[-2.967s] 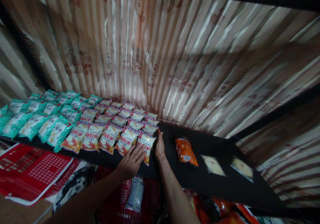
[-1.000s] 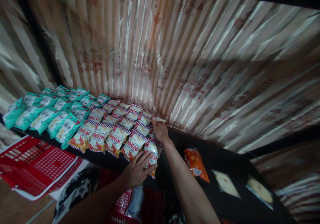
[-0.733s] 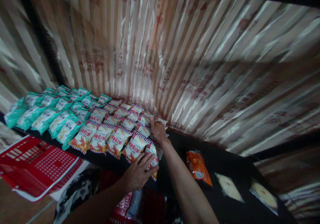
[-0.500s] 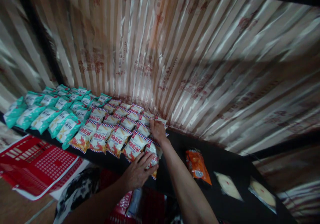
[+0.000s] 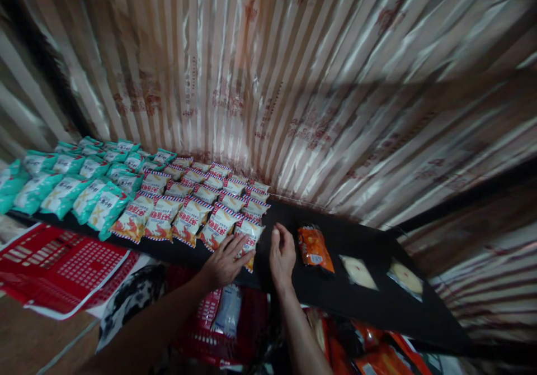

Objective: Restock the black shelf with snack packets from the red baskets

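Note:
My left hand (image 5: 226, 260) lies with spread fingers over the front-right snack bag (image 5: 249, 231), touching its face. That bag ends a block of white, red and orange snack bags (image 5: 188, 218) standing in rows on a black shelf (image 5: 268, 269). Just right of the block, my right hand (image 5: 282, 255) hovers over the shelf, thumb and fingers a little apart and nothing seen in it. Beyond it lies an orange snack bag (image 5: 315, 247) on the shelf.
Teal snack bags (image 5: 90, 196) fill the shelf's left end. Two flat clear packets, a near one (image 5: 358, 272) and a far one (image 5: 405, 279), lie at the right. Red baskets, one at left (image 5: 84, 269) and one below (image 5: 251, 330), sit under the shelf edge. A striped curtain (image 5: 251, 84) hangs behind.
My right hand has drawn back from the rear of the right column toward the front and right. My left hand stays on the front bag. The view has shifted slightly.

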`<state>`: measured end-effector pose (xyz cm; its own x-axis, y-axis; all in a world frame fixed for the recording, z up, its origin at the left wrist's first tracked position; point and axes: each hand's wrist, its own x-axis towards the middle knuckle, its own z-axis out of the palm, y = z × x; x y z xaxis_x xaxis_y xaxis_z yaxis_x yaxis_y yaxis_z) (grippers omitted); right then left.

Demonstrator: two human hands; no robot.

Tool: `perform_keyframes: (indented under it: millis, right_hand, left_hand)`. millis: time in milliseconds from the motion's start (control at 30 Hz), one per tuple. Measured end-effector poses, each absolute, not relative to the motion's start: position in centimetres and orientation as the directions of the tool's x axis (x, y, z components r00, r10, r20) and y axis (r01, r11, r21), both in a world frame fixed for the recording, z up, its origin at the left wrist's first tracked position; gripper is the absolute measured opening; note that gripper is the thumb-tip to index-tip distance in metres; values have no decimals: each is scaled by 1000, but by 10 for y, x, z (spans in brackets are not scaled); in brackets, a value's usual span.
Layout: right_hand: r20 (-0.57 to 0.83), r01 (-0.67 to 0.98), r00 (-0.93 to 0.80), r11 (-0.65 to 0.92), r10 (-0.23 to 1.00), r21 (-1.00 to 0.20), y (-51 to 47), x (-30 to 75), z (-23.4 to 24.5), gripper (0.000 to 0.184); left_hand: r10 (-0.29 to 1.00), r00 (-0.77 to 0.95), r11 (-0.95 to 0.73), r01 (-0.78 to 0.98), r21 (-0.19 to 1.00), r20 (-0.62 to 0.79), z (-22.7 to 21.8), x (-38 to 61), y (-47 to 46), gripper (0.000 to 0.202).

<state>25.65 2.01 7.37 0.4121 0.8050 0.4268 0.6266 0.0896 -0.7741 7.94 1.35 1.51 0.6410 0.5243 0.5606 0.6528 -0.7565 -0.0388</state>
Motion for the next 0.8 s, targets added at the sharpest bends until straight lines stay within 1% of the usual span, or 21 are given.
perform_keyframes:
  millis: [167,267,333,433,533,667,800]
  right_hand:
    - [201,590,332,-36,922,-806,1,242,49,51]
    - [133,568,298,-64,945,-820,-1,234,42,50]
    - [105,510,308,-71,946,-858,0,232,38,50]
    - [47,358,300,-66,953,-931,2,232,33,51]
    - [-10,264,289,-90,957,-960,4,233,30,47]
    - [-28,197,307,-92,951,-976,5,231,30,44]
    - [53,160,316,2,947,-987,10,233,33,38]
  left_hand:
    - [540,634,-736,675,-54,554,16,82,13,49]
    - [543,640,-732,678,-68,543,16,82,12,50]
    - [547,638,-729,681,-67,542,16,82,12,51]
    - [556,634,-728,684,-54,537,16,81,11,52]
    - [570,626,-723,690,-39,532,17,80,11,52]
    - [566,617,-718,694,-40,546,15,80,10,54]
    - [549,610,-713,698,-61,572,13,80,11,57]
